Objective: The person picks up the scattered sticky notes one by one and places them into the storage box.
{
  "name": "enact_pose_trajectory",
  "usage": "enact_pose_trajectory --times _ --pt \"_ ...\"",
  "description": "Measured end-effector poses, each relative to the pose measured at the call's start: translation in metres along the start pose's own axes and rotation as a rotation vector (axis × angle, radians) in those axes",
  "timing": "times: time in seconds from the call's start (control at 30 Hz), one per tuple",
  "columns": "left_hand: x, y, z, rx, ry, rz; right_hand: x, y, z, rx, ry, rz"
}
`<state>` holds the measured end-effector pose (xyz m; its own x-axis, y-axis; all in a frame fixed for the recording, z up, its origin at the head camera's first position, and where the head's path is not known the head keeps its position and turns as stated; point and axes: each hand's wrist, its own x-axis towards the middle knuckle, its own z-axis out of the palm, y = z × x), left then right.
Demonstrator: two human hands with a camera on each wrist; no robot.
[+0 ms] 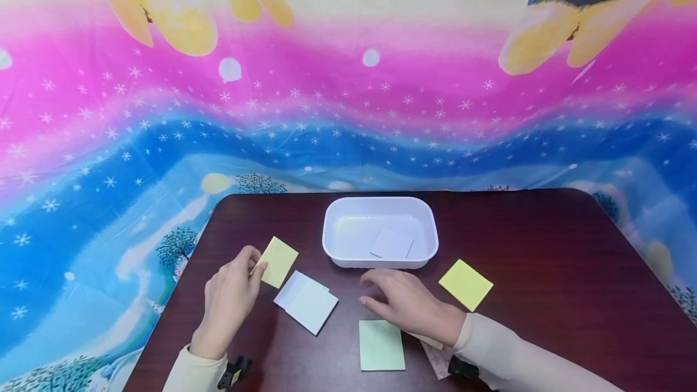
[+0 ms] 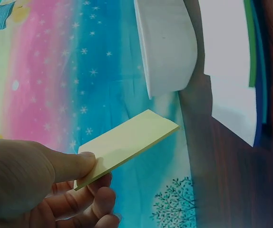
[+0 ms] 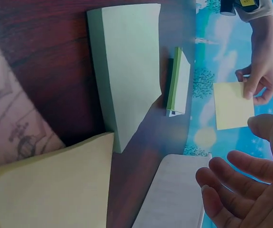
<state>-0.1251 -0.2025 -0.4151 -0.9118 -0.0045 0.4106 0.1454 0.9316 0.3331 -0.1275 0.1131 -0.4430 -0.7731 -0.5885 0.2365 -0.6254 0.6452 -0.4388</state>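
My left hand (image 1: 231, 295) pinches a pale yellow sticky note pad (image 1: 279, 263) by one edge, thumb on top and fingers beneath. In the left wrist view that pad (image 2: 129, 145) is held up in the air. My right hand (image 1: 405, 298) holds nothing; its fingers are loosely bent in front of the white plastic tray (image 1: 379, 262). A square white note pad (image 1: 393, 243) lies inside the tray. Below the right hand is a pale green sticky note pad (image 1: 382, 346). Two white-topped pads (image 1: 310, 304) overlap near the left hand, with green and blue edges showing in the left wrist view.
A bright yellow pad (image 1: 466, 284) lies right of the tray. Under my right forearm, a cream pad (image 3: 51, 190) and a pinkish patterned sheet (image 3: 13, 104) are partly covered. The dark wooden table (image 1: 544, 247) meets a printed cloth (image 1: 348, 107) at its back edge.
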Motion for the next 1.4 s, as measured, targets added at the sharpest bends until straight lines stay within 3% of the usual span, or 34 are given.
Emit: enact_pose_trajectory --times 1.4 --pt "0.013 0.039 0.009 -0.067 0.013 0.071 -0.009 0.012 -0.013 -0.023 0.061 0.072"
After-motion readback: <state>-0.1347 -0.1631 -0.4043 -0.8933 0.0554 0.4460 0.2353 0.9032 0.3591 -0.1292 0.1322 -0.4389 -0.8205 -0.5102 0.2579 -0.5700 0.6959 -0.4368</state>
